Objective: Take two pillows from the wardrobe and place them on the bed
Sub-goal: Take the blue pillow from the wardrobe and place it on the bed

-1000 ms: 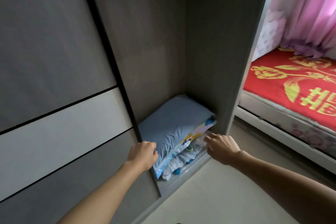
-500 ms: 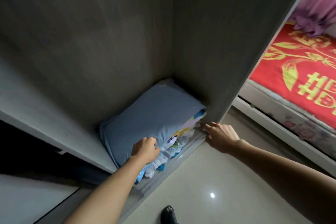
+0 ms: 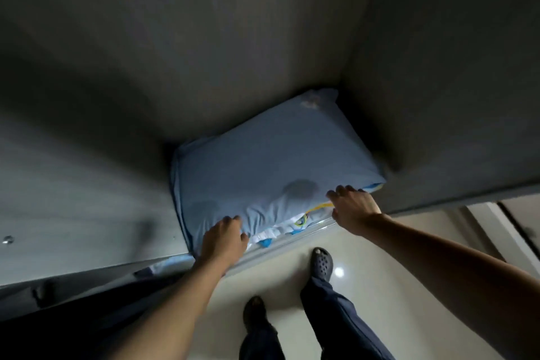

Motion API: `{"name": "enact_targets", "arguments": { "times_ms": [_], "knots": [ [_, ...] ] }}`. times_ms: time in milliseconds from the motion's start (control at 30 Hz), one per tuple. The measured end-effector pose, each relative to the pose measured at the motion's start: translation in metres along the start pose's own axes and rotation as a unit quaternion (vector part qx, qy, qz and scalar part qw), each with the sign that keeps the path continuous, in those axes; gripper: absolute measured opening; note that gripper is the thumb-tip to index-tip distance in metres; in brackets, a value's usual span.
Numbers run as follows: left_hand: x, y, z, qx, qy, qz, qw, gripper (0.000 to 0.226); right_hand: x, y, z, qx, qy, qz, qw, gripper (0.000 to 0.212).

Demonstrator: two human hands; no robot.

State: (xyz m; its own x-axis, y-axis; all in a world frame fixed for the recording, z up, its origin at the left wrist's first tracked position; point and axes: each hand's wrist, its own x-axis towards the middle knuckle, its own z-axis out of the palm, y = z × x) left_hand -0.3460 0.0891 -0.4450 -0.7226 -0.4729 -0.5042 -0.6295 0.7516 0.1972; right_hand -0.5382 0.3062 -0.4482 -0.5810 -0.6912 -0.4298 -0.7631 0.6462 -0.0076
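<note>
A blue pillow (image 3: pixel 271 161) is seen lying flat on the wardrobe (image 3: pixel 233 38) floor, its long axis running from the front left corner toward the back right corner. Beneath it, the patterned edge of what may be a second pillow (image 3: pixel 287 226) is shown at the front edge. The left hand (image 3: pixel 223 240) is curled onto the blue pillow's front left corner, gripping the fabric. The right hand (image 3: pixel 355 207) is half-closed on the front right edge, fingers hooked over it.
</note>
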Motion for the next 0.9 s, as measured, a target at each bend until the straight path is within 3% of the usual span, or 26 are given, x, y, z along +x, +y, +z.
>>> {"name": "enact_targets", "arguments": {
  "times_ms": [233, 400, 633, 767, 900],
  "knots": [
    [0.066, 0.016, 0.077, 0.016, 0.004, -0.040, 0.999, 0.047, 0.096, 0.003, 0.074, -0.056, -0.034, -0.104, 0.992, 0.078],
    [0.110, 0.013, 0.142, 0.041, 0.036, -0.045, 0.998, 0.077, 0.143, 0.002, 0.139, -0.117, 0.022, -0.136, 0.983, 0.093],
    [0.140, -0.002, 0.213, 0.088, 0.111, -0.044, 0.989, 0.111, 0.173, 0.019, 0.190, -0.087, 0.147, -0.153, 0.973, 0.071],
    [0.137, 0.002, 0.209, 0.063, 0.126, -0.078, 0.987, 0.119, 0.170, 0.015, 0.160, 0.008, 0.176, -0.157, 0.972, 0.054],
    [0.133, 0.006, 0.158, 0.053, 0.144, -0.114, 0.982, 0.112, 0.168, 0.005, 0.087, 0.080, 0.178, -0.156, 0.968, 0.057]
  ]
}}
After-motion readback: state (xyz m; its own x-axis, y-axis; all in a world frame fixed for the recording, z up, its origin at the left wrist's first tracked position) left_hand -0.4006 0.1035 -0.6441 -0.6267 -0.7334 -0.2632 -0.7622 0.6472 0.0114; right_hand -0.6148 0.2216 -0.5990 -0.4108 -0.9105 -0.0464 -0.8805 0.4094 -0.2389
